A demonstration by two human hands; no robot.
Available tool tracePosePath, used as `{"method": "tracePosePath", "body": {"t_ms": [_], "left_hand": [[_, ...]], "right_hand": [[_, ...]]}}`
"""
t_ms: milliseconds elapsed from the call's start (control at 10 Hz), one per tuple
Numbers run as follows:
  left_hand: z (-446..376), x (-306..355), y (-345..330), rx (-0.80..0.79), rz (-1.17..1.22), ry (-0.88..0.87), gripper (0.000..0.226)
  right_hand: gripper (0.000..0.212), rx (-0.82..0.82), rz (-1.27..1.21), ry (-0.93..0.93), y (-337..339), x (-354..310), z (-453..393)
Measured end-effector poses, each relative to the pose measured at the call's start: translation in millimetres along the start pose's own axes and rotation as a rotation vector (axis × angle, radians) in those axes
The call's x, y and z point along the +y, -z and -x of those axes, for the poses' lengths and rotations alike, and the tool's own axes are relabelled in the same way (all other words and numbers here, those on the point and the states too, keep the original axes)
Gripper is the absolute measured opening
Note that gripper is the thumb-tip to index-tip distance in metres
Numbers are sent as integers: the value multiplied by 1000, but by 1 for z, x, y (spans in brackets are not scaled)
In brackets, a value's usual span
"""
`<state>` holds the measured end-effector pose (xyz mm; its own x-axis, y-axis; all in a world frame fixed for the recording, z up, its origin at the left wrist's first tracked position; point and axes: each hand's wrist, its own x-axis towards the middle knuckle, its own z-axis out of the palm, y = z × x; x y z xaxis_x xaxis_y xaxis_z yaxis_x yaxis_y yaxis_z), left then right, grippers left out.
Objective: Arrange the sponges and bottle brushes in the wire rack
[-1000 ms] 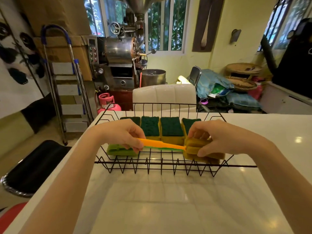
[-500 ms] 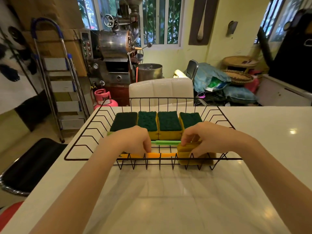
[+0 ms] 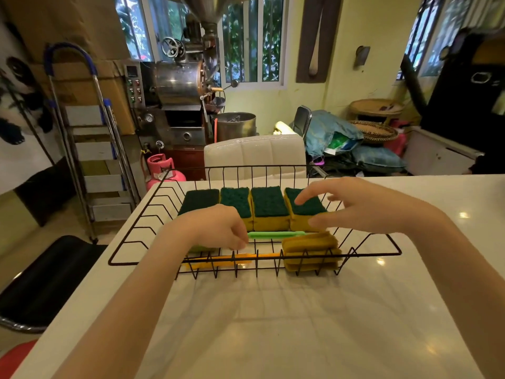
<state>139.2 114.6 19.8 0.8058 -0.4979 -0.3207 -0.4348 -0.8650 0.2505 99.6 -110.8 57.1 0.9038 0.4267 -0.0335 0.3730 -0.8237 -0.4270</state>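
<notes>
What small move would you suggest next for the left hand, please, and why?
Probably lift the left hand out of the rack. Both brushes, orange and green, already lie flat before the sponges, and the right hand hovers open above them.

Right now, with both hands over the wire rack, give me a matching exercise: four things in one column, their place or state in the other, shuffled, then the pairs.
Things:
1. orange bottle brush
2. green bottle brush
3. right hand
4. row of four sponges

Places or states:
A. open, fingers spread, holding nothing
B. along the far side of the rack
C. against the rack's near edge
D. just in front of the sponge row

Pairs: 1-C, 2-D, 3-A, 4-B
</notes>
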Motion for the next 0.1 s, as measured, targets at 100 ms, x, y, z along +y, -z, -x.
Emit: {"method": "tracePosePath", "body": {"t_ms": [100], "left_hand": [[12, 2, 7, 34, 91, -33, 31]], "right_hand": [[42, 241, -97, 102, 17, -19, 31]]}}
